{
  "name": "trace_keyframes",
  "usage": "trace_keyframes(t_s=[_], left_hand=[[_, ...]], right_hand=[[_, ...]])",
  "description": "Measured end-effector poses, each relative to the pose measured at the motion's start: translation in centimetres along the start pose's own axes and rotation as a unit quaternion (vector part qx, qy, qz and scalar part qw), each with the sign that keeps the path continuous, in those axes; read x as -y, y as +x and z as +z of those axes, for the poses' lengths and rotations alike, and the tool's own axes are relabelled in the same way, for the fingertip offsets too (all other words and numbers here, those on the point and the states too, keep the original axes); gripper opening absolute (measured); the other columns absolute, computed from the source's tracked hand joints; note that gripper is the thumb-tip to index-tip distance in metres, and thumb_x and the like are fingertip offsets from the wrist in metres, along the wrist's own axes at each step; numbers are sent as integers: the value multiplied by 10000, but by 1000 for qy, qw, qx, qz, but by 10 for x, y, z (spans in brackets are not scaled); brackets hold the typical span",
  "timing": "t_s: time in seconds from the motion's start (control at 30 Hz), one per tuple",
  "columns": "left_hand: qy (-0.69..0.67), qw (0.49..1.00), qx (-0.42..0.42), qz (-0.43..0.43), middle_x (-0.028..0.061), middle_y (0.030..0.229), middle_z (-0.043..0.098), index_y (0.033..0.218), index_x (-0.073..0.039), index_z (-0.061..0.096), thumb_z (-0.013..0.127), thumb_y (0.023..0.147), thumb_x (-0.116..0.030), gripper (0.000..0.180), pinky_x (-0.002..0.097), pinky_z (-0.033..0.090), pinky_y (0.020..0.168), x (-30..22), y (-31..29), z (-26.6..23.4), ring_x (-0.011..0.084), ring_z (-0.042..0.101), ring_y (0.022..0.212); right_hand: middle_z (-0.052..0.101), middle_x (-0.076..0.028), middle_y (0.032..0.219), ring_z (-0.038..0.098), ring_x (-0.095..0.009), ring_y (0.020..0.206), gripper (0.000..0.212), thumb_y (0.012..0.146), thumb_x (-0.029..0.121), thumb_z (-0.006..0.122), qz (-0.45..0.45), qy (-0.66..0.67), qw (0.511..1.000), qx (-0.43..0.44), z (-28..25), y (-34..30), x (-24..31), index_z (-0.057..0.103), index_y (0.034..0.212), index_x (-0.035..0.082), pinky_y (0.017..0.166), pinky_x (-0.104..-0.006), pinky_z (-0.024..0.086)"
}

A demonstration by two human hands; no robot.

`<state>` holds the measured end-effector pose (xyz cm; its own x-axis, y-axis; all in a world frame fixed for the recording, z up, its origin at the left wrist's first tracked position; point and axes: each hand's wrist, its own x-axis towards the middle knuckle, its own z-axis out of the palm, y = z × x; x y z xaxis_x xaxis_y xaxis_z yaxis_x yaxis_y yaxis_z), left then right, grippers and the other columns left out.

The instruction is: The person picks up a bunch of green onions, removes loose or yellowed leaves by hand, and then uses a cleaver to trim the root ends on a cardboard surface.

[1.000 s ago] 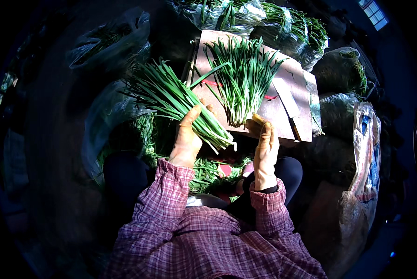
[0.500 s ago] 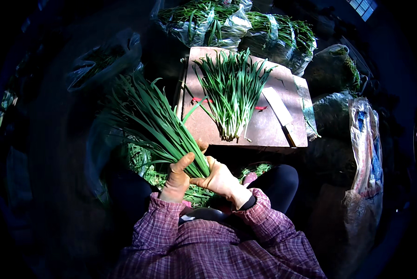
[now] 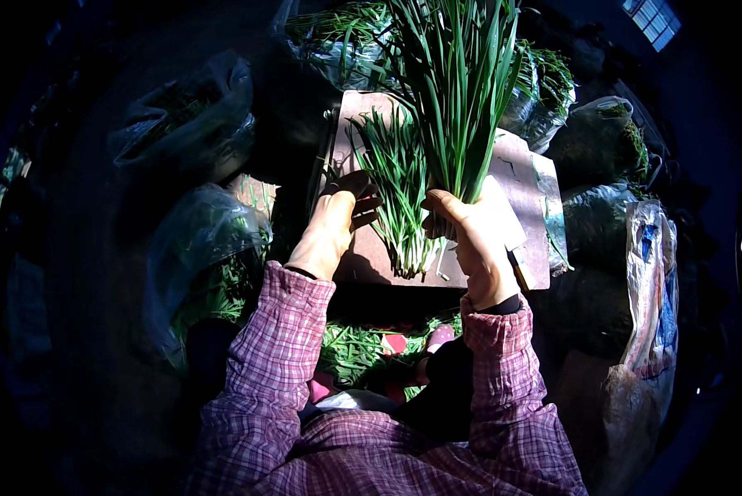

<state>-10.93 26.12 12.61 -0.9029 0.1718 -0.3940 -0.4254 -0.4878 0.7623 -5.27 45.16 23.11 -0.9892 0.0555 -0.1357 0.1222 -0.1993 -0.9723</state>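
Nearest my view are two purple plaid sleeves [image 3: 276,331], reaching forward over loose green leaf trimmings [image 3: 350,357] strewn below. Beyond the cuffs, I have the left hand [image 3: 329,227] half open, fingers curled and apparently gripping nothing; I cannot tell whether its shadowed fingertips touch the leaves beside them. The right hand [image 3: 480,240] is closed around the lower part of a thick bundle of long, flat, dark-green leafy stalks [image 3: 462,107], held upright above the pinkish, flat-topped bench [image 3: 369,269].

On that bench, between the hands, lies a looser bunch of thin green stalks with pale ends [image 3: 404,223]. If the raised bundle came down askew, I judge the two would tangle. A slack right grip could let inner stalks slip and leave the ends uneven. The broad, pale-bladed knife [image 3: 515,234] lies just beside the right hand, partly hidden by it; a careless sideways sweep could knock it or nick the wrist. The tall leaves also block my sight of the clear plastic-wrapped greens [image 3: 338,41] beyond, so contact there could go unnoticed.
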Motion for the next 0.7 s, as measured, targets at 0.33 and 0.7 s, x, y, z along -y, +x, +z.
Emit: trace_keyframes(t_s=[0.33, 0.7], left_hand=[[161, 977, -20, 138, 256, 1506, 380, 1521, -36, 300, 629, 964, -346, 717, 407, 315, 1147, 57, -11, 16, 331, 377, 1407], [572, 808, -98, 108, 335, 1110, 620, 1575, -89, 4, 636, 869, -580, 1067, 476, 510, 906, 50, 0, 53, 436, 634, 1033]], right_hand=[[699, -76, 858, 652, -162, 666, 244, 821, 70, 750, 147, -106, 981, -68, -27, 27, -116, 660, 1036, -3, 561, -311, 532], [727, -157, 882, 706, -246, 752, 387, 894, 343, 697, 64, -350, 929, -100, -46, -10, -82, 671, 1107, 22, 698, -355, 542]])
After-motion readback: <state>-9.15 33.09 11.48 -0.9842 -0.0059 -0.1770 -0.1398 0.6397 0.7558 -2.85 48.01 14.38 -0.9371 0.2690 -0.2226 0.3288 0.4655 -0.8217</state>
